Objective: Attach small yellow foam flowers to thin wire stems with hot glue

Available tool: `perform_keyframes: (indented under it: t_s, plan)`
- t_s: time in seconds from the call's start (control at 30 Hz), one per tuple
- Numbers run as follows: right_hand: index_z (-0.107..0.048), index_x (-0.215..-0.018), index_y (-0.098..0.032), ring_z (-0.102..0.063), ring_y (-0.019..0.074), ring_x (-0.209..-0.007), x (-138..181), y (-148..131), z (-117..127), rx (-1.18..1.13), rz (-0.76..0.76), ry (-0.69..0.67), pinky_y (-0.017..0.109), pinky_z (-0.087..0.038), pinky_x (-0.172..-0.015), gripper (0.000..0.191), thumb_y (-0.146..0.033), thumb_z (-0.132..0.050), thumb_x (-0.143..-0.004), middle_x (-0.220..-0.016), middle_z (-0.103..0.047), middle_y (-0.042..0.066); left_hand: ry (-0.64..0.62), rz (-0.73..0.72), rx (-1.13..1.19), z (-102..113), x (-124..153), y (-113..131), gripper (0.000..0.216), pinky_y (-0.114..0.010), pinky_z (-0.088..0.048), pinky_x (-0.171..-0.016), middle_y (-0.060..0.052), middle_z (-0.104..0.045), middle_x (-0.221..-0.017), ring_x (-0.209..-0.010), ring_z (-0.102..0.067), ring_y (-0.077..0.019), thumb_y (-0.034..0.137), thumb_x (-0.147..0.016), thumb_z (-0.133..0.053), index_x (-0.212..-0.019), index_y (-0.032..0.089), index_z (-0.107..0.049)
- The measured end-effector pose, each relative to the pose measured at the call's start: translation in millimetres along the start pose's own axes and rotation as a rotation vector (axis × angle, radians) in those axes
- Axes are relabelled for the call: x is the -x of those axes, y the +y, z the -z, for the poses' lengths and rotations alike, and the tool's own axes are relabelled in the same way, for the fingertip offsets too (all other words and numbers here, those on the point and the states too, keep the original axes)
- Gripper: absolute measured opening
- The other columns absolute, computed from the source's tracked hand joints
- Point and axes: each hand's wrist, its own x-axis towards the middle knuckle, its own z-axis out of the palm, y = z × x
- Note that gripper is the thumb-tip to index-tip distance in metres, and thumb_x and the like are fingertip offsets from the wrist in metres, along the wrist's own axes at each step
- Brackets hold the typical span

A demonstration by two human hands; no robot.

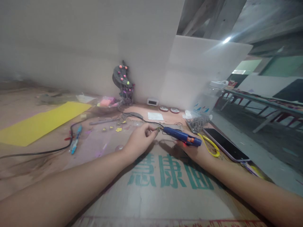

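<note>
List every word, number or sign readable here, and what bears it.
"慧康": large green characters on the pale brown work surface; a third is partly hidden.
Red markings along its near edge: unreadable.
White rectangular device: too small to read.
White paper slip: too blurred.

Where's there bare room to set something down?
Bare patch: the green-lettered surface between left forearm and right forearm, nearer than the blue glue gun. Crowded: right edge, with phone, yellow handle, grey string bundle; back left, with yellow sheet, blue pen.
</note>
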Motion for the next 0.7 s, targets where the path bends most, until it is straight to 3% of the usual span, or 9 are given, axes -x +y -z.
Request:
perform_keyframes:
  t_s: [0.7]
  plan:
    - [-0.064,-0.077,-0.024,-0.062,0.0194,-0.062,-0.7,-3.4,1.3,0.035,-0.006,0.008,0.030,-0.050,-0.056,0.013,-0.036,-0.062,-0.079,-0.067,-0.067,0.000,0.008,-0.007,0.041,1.1,0.2,-3.4,0.023,-0.023,-0.032,-0.054,0.004,-0.052,-0.061,-0.057,-0.049,-0.0129,0.042,-0.084,-0.053,-0.083,0.020,-0.056]
